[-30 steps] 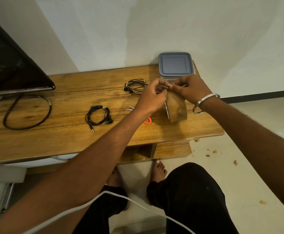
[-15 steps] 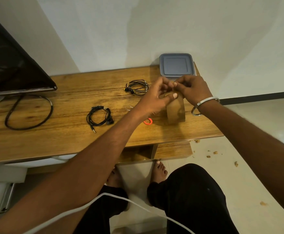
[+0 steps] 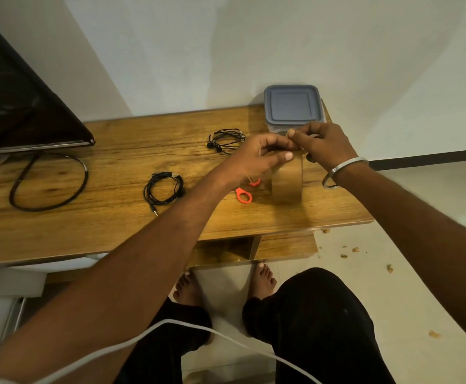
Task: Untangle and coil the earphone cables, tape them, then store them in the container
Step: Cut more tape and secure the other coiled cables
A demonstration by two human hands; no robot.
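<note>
Both sets of fingers meet at the top edge of a brown tape roll (image 3: 286, 180) held upright over the table (image 3: 115, 217): the left hand (image 3: 256, 159) pinches the roll with its thumb in front, and the right hand (image 3: 320, 144) pinches at the same edge. Orange scissors (image 3: 244, 195) lie just left of the roll. One coiled earphone (image 3: 164, 188) rests further left, another (image 3: 224, 140) beyond it. The lidded container (image 3: 292, 108) sits at the far right corner.

no legible text, labels, brands or numbers on anything in view
</note>
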